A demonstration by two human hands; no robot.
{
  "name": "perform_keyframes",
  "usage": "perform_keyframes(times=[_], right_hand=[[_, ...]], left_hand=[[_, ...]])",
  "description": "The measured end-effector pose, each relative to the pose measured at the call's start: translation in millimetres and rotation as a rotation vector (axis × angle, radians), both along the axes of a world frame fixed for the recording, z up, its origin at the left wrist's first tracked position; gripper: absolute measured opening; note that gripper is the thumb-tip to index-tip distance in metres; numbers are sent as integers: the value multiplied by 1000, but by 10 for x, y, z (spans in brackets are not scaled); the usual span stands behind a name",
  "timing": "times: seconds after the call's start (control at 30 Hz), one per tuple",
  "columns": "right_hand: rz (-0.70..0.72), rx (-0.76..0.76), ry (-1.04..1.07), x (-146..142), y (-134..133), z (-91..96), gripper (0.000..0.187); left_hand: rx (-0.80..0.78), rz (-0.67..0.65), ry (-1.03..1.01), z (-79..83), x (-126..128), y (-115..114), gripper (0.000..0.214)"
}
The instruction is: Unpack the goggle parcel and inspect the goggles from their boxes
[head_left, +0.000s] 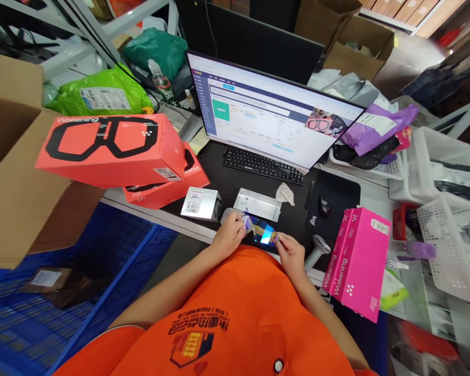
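Note:
At the desk's front edge, close to the orange shirt, my left hand (232,233) is closed on one side of a clear, purple-tinted item (246,223) that looks like goggles. My right hand (290,251) pinches its other side, near a yellowish part. Below and between the fingers shows a dark, glossy surface with a bright blue patch (263,234); I cannot tell whether it is a phone. Just beyond the hands lies an open silver box tray (258,204). A closed silver box (201,203) with a label stands left of it.
Red Wakening boxes (109,149) are stacked at left, beside a cardboard carton (15,156) and a blue crate (113,266). A monitor (262,112) and keyboard (262,164) stand ahead. Rightward are a mouse (324,206), a scanner (317,251) and pink boxes (358,263).

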State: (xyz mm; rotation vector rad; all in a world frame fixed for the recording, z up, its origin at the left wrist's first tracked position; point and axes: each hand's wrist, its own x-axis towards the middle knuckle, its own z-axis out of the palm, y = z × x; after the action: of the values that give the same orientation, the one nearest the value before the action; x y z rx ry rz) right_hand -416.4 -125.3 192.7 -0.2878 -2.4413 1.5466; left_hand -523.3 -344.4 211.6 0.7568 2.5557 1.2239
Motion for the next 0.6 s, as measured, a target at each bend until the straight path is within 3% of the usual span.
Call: perform_keyframes(times=[0.13,0.3,0.37,0.53,0.6], right_hand=[[269,242,233,-142,91,147,23],[440,340,221,-332,157,252,26],[406,307,175,-383,131,234,26],[107,87,-39,-439,-66,137,22],[57,36,-112,-431,-156,119,23]], left_hand=[[30,62,44,-23,-43,-18,32],[33,89,55,-28,-102,-38,35],[24,81,83,-16,-106,-43,34],[-71,59,165,53,-71,-38,29],[-153,65,199,93,-48,-32,28]])
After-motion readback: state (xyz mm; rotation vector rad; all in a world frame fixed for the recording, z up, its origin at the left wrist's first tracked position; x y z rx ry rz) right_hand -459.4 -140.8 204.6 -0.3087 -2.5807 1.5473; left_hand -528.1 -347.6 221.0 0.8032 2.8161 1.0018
